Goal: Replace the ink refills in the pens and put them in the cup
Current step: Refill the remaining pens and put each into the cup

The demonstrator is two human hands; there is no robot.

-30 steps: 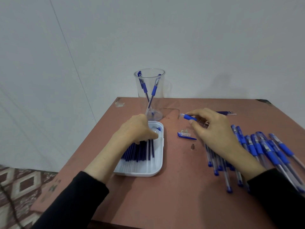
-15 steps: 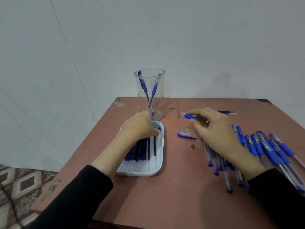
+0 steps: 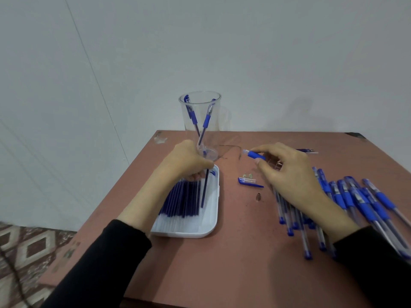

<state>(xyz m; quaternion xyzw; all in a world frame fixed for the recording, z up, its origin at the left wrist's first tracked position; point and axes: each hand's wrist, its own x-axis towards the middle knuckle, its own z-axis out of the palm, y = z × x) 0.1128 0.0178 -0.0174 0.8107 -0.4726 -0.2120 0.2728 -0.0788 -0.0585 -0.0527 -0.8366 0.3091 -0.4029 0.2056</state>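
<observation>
**One refill picked, one pen held**

The left grip (image 3: 189, 161) pinches 1 blue refill (image 3: 204, 192) by its top end, over the white tray (image 3: 211, 227) w/ more refills (image 3: 180, 198) in it. The right grip (image 3: 289, 174) is curled round a pen body (image 3: 255, 154). A pen cap (image 3: 248, 181) & a small metal tip (image 3: 258, 197) lie on the counter (image 3: 222, 263) between the hands. The clear cup (image 3: 200, 103) at the back has 2 pens (image 3: 207, 120) inside. A pile of pens (image 3: 355, 201) lies under & beside the right arm.
</observation>
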